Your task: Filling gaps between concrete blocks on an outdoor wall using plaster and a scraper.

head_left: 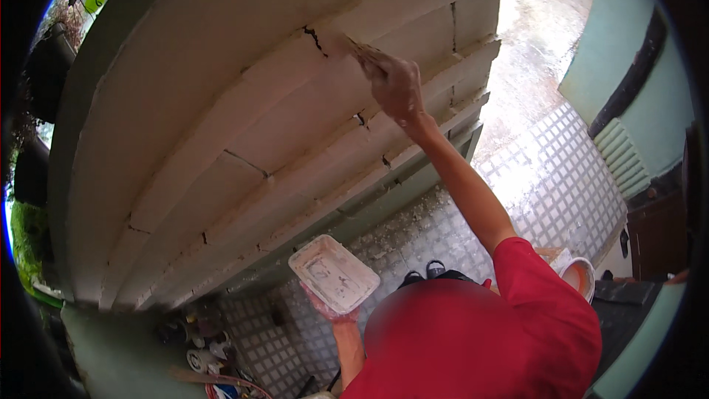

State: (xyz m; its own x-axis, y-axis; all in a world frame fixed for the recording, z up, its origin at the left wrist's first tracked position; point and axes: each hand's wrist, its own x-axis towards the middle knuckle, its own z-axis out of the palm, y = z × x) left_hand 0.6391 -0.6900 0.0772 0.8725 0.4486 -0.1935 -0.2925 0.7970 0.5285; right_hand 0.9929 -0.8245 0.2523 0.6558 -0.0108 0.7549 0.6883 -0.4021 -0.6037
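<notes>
My left hand [330, 306] is closed around the underside and edge of a shallow white rectangular tub [336, 275], smeared inside with pale paste. My right arm reaches up to a pale stepped wall [281, 114], and the dusty right hand [397, 89] is closed on a small flat tool [360, 49]. The tool's tip meets or nearly meets the wall and is blurred, so its exact kind does not show. Just left of it runs a dark jagged crack [316, 41]. Lower on the wall are further gaps and cracks, one of them a small hole [360, 120].
Below lies a checkered tile floor [546, 170] spattered with white. A bucket [578, 278] stands behind my right shoulder. Clutter with cans and cables [210, 362] sits at the lower left. A pale green wall [628, 66] rises at the right.
</notes>
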